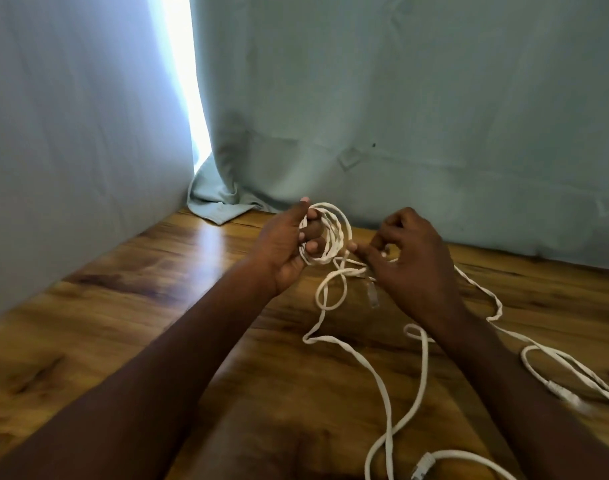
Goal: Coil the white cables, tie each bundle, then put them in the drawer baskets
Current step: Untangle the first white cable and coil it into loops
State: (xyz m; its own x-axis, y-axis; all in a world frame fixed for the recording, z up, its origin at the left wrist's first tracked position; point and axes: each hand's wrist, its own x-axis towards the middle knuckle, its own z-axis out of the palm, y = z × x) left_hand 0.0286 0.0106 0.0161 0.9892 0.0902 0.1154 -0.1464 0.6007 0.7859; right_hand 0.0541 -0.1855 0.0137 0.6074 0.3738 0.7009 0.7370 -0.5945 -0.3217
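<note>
cable: a flat white cable (386,382) trails in loose bends over the wooden table (130,306), one end wound into a small coil (330,233) held above the tabletop
left hand: the left hand (289,251) grasps the coil, fingers through its loops, thumb up
right hand: the right hand (410,261) pinches the strand just beside the coil, fingers curled
connector: a clear plug (373,292) hangs below the hands; another plug (421,466) lies at the near edge
backdrop: pale green curtain (400,98) behind the table
</note>
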